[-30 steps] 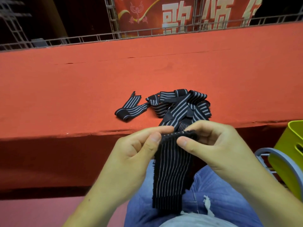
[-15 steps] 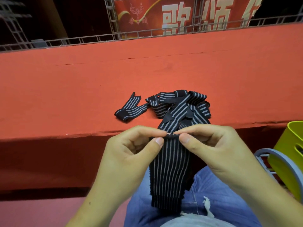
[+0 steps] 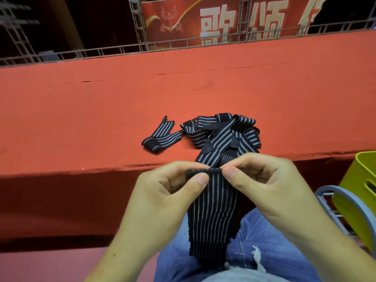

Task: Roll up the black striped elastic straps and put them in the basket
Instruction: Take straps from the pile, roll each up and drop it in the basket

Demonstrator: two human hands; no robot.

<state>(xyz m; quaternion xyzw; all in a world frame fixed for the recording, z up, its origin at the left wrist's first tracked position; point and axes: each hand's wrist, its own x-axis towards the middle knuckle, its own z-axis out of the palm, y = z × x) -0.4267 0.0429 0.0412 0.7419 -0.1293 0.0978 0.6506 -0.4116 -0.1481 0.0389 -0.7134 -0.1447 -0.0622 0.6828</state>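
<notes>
Two hands share one strap. Nearest me, below the fingers (image 3: 200,181), the black elastic strap with thin pale stripes (image 3: 211,216) hangs flat over the blue denim lap (image 3: 264,251), its free end slack. The left hand (image 3: 162,196) and the right hand (image 3: 262,180) each pinch its top edge, thumb in front and forefinger behind, so both sets of fingers are closed on the strap. The edge between them looks turned over into a thin first fold, which I judge to be the start of the roll.

I expect this strap to be light, soft and springy. It will bend without resistance, and a tight roll will want to loosen as soon as the pinch eases. I would take hold at the two corners of the rolled edge, as now, and keep a thumb on the outer turn while carrying it. The woven face should not be slippery.

Right of the fingers and a little lower stands the lime-green plastic basket (image 3: 358,180), only partly in frame, against a grey-blue rounded frame (image 3: 329,190). I cannot see inside it.

Just beyond the fingers, near the front edge of the red tabletop (image 3: 122,108), lies a loose heap of striped straps (image 3: 223,133), crossed over one another. They may snag if lifted together, so I would draw one end free. A single folded striped strap (image 3: 158,137) lies just left of the heap.

Farthest off are a metal railing (image 3: 101,51) and a red banner with pale characters (image 3: 223,19).
</notes>
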